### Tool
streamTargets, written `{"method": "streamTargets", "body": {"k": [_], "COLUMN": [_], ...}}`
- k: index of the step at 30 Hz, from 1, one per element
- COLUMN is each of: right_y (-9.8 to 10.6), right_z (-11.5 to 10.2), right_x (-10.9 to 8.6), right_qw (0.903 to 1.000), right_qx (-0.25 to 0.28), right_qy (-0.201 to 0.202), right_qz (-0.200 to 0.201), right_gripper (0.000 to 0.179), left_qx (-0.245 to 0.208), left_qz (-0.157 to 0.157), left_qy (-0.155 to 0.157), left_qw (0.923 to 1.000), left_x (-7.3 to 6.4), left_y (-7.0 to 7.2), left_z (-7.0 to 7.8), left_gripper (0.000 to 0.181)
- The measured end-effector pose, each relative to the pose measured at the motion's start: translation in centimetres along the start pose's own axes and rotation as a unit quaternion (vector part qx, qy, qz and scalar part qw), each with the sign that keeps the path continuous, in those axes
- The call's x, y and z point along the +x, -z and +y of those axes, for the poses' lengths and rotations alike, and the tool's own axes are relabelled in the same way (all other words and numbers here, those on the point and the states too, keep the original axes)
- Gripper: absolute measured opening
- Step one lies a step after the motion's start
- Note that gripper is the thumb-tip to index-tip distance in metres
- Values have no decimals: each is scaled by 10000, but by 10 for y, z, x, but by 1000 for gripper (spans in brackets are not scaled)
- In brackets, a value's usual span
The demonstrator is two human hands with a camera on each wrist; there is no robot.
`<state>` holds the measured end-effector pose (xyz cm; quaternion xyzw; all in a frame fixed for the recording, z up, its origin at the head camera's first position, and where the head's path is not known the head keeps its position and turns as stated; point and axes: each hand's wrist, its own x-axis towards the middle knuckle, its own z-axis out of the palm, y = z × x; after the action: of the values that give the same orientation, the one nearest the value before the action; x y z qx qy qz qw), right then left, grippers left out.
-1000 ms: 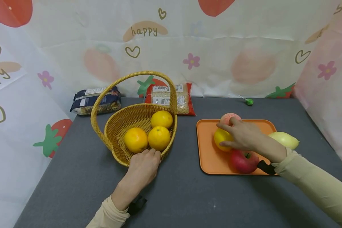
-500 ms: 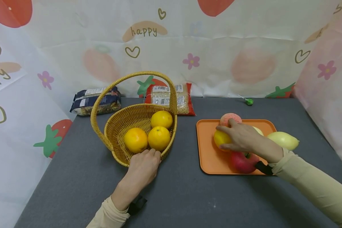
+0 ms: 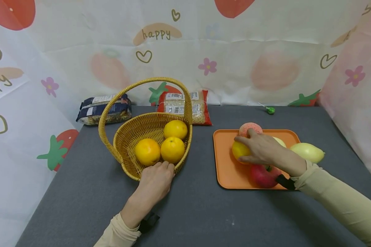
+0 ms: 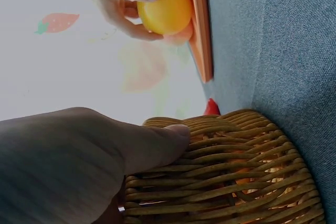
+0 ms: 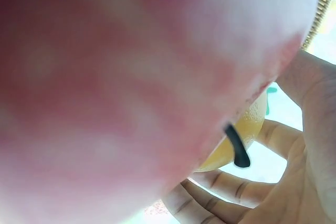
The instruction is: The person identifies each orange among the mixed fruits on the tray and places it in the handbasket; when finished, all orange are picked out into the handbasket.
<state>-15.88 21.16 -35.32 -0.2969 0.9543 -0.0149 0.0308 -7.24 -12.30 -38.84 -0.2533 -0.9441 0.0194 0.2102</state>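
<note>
My right hand (image 3: 259,149) grips a yellow-orange orange (image 3: 239,150) on the orange tray (image 3: 227,168); the left wrist view shows the fingers curled round that orange (image 4: 164,4). A red apple (image 3: 262,175) lies just in front of the hand and fills the right wrist view (image 5: 121,87). A pink peach (image 3: 249,128) sits behind the hand. My left hand (image 3: 156,180) rests against the near rim of the wicker basket (image 3: 126,137), fingers (image 4: 157,140) flat on the weave. Three oranges (image 3: 172,149) lie inside the basket.
A pale yellow-green fruit (image 3: 307,152) lies at the tray's right edge, another pale one partly hidden behind my hand. Two food packets (image 3: 105,109) (image 3: 185,106) lie at the back by the patterned backdrop. A small green object (image 3: 270,110) sits far back.
The right hand has closed more round the orange and shifted slightly back with it. The left hand has stayed on the basket.
</note>
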Motion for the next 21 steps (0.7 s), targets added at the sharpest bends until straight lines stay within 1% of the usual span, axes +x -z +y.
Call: {"method": "streamTargets", "body": {"k": [4, 7, 9, 11, 13, 16, 21], "right_y": [1, 4, 8, 14, 20, 30, 45], "right_z": [0, -1, -2, -3, -6, -11, -27], "right_x": [1, 2, 3, 5, 8, 14, 26], "right_qw": [9999, 9992, 9987, 9980, 9972, 9956, 9923], "right_qx": [119, 321, 457, 595, 693, 796, 996], "right_qy": [-56, -127, -171, -224, -275, -239, -126], "right_qz": [-77, -182, -174, -75, 109, 436, 729], "right_gripper": [58, 58, 58, 58, 58, 60, 64], "left_qx": [4, 10, 21, 27, 29, 15, 1], "left_qz": [24, 30, 15, -3, -3, 45, 92], "left_qy": [-14, -20, -20, -15, -17, -16, -34], "left_qw": [10000, 10000, 10000, 10000, 10000, 10000, 10000], "left_x": [0, 0, 0, 0, 0, 0, 0], "left_y": [0, 0, 0, 0, 0, 0, -1], "left_z": [0, 0, 0, 0, 0, 0, 0], "left_gripper": [30, 29, 30, 30, 30, 30, 30]}}
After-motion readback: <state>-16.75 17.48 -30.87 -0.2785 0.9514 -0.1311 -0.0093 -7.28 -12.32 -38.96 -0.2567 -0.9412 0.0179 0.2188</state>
